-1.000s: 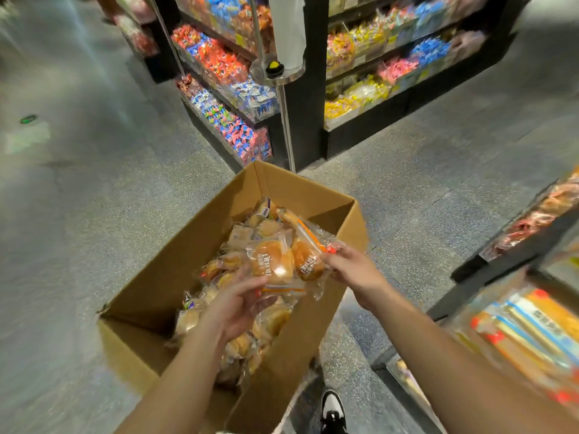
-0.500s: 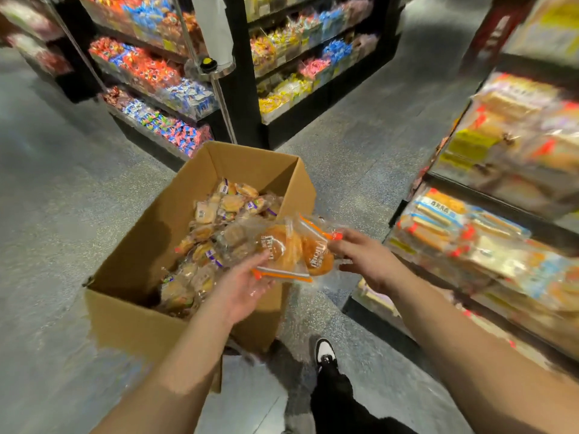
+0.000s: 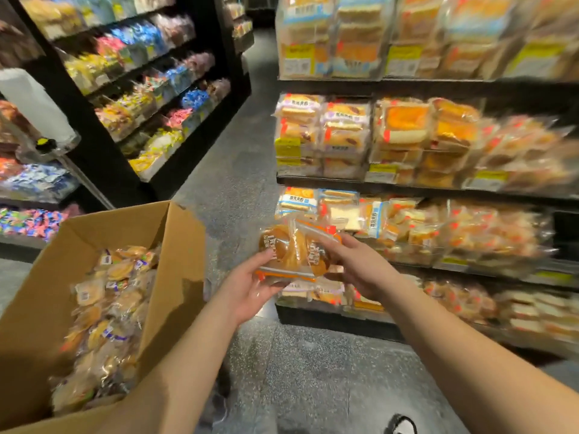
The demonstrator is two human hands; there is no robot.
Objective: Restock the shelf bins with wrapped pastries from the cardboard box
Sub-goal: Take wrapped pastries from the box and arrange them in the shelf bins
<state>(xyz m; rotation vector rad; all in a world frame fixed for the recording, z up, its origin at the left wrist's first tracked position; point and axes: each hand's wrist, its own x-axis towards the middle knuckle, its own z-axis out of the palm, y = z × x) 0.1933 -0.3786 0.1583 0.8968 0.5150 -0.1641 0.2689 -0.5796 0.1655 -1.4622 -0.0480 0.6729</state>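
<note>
I hold a bunch of wrapped pastries [image 3: 293,250], round golden buns in clear wrappers with orange trim, between both hands in front of the shelf. My left hand [image 3: 247,288] grips them from below and the left. My right hand [image 3: 354,264] grips their right side. The open cardboard box [image 3: 175,277] stands on the floor at the lower left, with several wrapped pastries [image 3: 106,314] inside. The shelf bins [image 3: 407,239] on the right hold wrapped breads and cakes on several levels.
A black shelf unit [image 3: 150,98] of coloured sweets stands across the aisle at the upper left. The grey speckled floor [image 3: 238,158] runs between the two units. The tip of a dark shoe [image 3: 401,426] shows at the bottom edge. A white roll [image 3: 34,104] on a stand is at the far left.
Both hands have lifted the pastries out of the box and carried them right, toward the shelf. My view has swung from the box to the bread shelves.
</note>
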